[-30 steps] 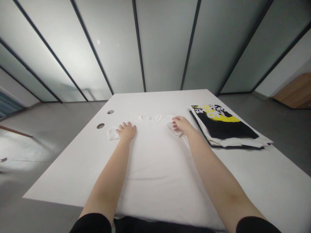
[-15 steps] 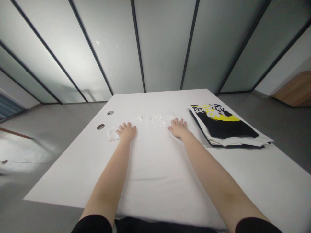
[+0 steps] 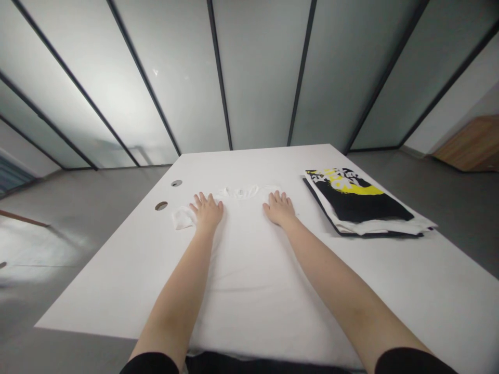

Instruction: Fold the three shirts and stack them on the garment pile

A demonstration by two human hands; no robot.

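A white T-shirt (image 3: 244, 259) lies spread on the white table, its collar at the far end and its hem at the near edge. My left hand (image 3: 208, 210) rests flat on the shirt's left shoulder area, fingers spread, beside the left sleeve (image 3: 183, 218). On the right shoulder area my right hand (image 3: 279, 208) lies palm down with its fingers stretched out. Neither hand grips the cloth. Faint creases cross the lower part of the shirt. The right sleeve is hard to make out against the table.
A stack of folded clothes (image 3: 362, 208), with a black, yellow and white printed piece on top, sits on the right of the white table (image 3: 97, 291). Two round holes (image 3: 161, 206) pierce the tabletop at left. Frosted glass panels (image 3: 257, 72) stand behind.
Both hands have slid inward across the shirt, the left to the right and the right to the left. More of the left sleeve shows now.
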